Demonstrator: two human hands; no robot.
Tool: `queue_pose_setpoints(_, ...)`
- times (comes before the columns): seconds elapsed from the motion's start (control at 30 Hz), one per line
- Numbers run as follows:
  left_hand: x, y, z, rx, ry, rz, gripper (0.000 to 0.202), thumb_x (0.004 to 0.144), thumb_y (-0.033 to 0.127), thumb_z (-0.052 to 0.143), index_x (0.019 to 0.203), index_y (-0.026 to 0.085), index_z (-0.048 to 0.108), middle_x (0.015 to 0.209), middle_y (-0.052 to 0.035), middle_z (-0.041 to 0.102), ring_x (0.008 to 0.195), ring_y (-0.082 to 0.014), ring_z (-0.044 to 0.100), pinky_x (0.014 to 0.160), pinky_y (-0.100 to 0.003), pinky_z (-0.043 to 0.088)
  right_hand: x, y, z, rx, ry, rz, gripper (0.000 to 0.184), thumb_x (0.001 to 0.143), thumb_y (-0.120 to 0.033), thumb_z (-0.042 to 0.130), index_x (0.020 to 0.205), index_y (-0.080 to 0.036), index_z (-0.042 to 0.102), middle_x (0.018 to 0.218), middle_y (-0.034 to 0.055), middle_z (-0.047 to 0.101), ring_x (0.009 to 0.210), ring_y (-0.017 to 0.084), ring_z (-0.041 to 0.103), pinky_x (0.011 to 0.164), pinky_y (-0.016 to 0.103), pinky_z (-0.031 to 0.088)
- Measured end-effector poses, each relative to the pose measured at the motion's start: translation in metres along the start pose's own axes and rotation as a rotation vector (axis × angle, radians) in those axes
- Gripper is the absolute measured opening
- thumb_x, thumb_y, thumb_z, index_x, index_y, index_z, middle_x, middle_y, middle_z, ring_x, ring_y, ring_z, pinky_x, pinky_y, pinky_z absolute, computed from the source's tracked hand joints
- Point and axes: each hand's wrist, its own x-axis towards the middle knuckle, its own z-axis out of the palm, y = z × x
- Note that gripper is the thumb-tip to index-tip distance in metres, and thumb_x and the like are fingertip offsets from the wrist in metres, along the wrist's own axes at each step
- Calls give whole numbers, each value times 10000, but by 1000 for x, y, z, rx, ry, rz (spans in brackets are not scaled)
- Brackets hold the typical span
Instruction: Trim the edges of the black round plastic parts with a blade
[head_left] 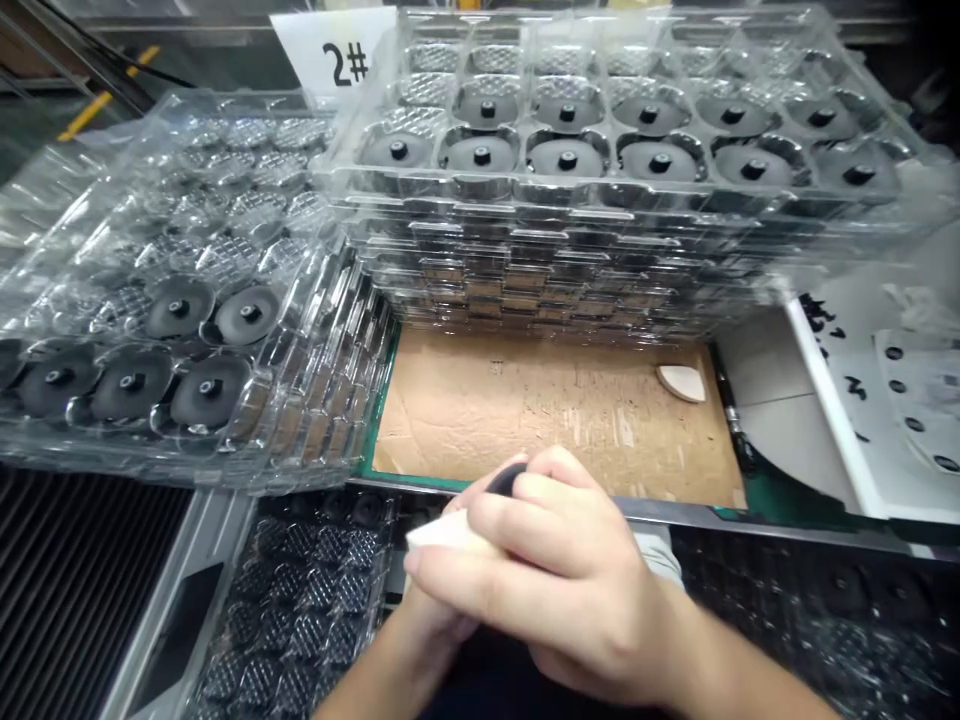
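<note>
My right hand [555,560] is closed, its thumb and curled fingers pressing a flat white piece with a pointed corner [448,535]. Mostly covered by it, my left hand [435,625] is closed around a dark rounded part [507,479], of which only a small edge shows between the hands. The white piece lies against or very near that part; the contact itself is hidden. Both hands are in front of the cardboard sheet [465,410], over the bench's near edge.
A stack of clear trays [570,215] holding dark round parts stands behind the cardboard. Another tray stack [307,400] is at left. A white wedge [681,383] lies on the cardboard. At right is a white-edged bin [832,420]; below left, a dark tray [292,600].
</note>
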Motion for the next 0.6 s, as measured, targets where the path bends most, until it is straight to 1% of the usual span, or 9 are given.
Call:
queue_pose_setpoints(0.03,0,-2,2,6,14,21,305,562,340,818,833,231,729,876,-19,709,922,-265,646,805,-341,538,-3,8,0,71,13,4,304,947,-164,379,997,-209,676,757,2,690,657,133,566,639,311,340)
queue_pose_setpoints(0.07,1,-4,4,4,24,52,371,552,357,823,887,234,723,923,-20,711,957,-261,638,824,-329,533,-9,19,0,105,33,82,285,940,-170,401,1008,-216,674,805,-2,702,704,130,592,667,303,364)
queue_pose_setpoints(0.17,2,-7,8,-26,60,135,578,523,405,834,1054,243,671,1090,-35,691,1054,-247,613,915,-308,495,-41,58,7,53,67,501,214,902,-215,504,1026,-233,677,902,10,712,811,157,629,724,297,412)
queue_pose_setpoints(0.2,3,-7,9,-35,62,150,610,527,421,828,1084,241,657,1137,-49,675,1081,-252,602,938,-316,483,-56,69,12,36,66,581,214,896,-228,516,1033,-231,680,917,23,713,832,173,636,731,304,426)
queue_pose_setpoints(0.3,4,-7,15,-17,44,140,657,523,425,826,1117,221,636,1204,-87,639,1137,-278,568,960,-335,470,-100,89,33,66,48,636,216,881,-234,517,986,-229,705,876,34,728,798,192,663,700,312,467)
queue_pose_setpoints(0.37,5,-9,22,5,31,106,673,520,429,824,1131,230,626,1216,-90,630,1154,-287,554,956,-345,473,-121,91,41,106,53,653,197,861,-236,535,927,-238,721,813,17,734,735,183,674,656,298,489)
queue_pose_setpoints(0.43,7,-12,31,29,17,72,674,526,433,820,1140,238,621,1217,-93,630,1163,-295,546,951,-361,475,-128,84,37,131,104,698,193,859,-245,539,926,-228,720,814,22,732,711,178,672,622,286,502)
queue_pose_setpoints(0.53,10,-20,44,70,-2,31,665,539,440,813,1143,241,619,1215,-94,633,1162,-297,546,938,-364,482,-113,63,9,139,274,784,229,887,-267,516,1041,-213,677,928,49,711,696,161,651,571,267,504)
queue_pose_setpoints(0.6,12,-25,52,102,-7,18,610,584,394,805,1145,245,617,1193,-81,645,1118,-271,577,923,-348,491,-95,45,-13,150,450,733,239,889,-247,522,1092,-220,646,964,50,695,693,152,633,563,264,497)
